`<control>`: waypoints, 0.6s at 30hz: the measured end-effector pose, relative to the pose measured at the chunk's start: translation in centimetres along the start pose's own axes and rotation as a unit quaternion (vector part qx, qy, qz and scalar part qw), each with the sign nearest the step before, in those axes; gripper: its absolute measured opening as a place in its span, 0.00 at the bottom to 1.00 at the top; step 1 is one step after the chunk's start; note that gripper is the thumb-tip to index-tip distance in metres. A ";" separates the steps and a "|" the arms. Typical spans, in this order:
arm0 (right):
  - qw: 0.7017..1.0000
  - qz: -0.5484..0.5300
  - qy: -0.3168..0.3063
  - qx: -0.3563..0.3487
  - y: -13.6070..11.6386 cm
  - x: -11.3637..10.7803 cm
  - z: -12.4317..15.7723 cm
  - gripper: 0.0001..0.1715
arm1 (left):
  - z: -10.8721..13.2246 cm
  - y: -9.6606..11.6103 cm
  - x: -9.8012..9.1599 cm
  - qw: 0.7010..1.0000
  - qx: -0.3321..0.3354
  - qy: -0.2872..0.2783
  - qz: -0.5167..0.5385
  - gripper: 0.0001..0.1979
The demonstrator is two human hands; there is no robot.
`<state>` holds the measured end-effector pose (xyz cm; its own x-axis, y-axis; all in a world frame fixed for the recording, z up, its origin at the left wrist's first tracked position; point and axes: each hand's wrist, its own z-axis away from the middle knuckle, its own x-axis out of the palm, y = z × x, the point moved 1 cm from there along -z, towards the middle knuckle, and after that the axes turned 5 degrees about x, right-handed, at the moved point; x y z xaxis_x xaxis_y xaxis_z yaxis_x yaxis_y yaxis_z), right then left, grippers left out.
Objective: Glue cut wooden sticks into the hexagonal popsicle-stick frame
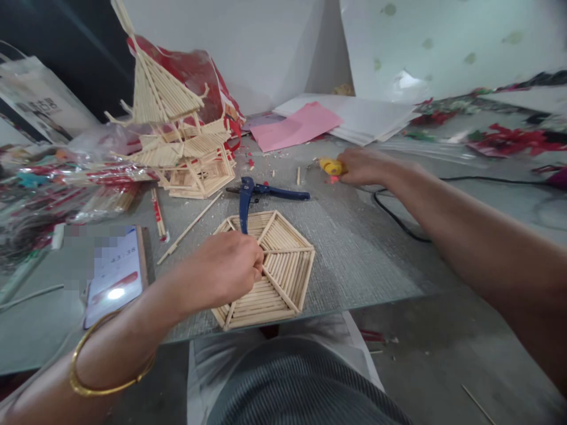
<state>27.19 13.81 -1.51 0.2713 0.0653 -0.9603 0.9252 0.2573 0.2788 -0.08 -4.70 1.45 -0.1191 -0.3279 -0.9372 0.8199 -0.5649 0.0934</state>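
On the table near its front edge lies a many-sided panel of thin wooden sticks (290, 274), split into wedges by ribs. My left hand (233, 265) is over its middle with fingers pinched together; whatever is in the pinch is hidden. Farther off to the right, my right hand (361, 165) is wrapped round a yellow glue gun (330, 166), its nozzle pointing left and a black cord trailing nearby. Just beyond the panel rests a blue-handled cutter (283, 192), one handle reaching the panel's far edge. Behind it stands a pagoda model (170, 103) built of sticks.
A phone (116, 280) lies left of my left forearm, near loose sticks (190, 227). Bagged sticks (110, 198) crowd the left side. Pink paper (296, 125) and white sheets (374, 118) lie at the back. A black cord (398, 221) curves under my right arm.
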 end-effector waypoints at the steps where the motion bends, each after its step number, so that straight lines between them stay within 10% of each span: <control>1: 1.000 0.001 0.001 0.000 0.1 0.1 -0.1 0.18 | 0.0 0.0 -0.1 1.000 0.001 0.000 0.005 0.12; 18: 1.000 0.001 -0.004 -0.008 0.0 0.0 -0.1 0.17 | 0.5 -0.6 0.4 0.999 0.016 0.030 0.025 0.12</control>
<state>27.18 13.88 -1.46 0.2752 0.0585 -0.9596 0.9203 0.2726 0.2806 -0.86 -4.88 1.24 -0.0447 -0.3109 -0.9494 0.8058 -0.5729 0.1497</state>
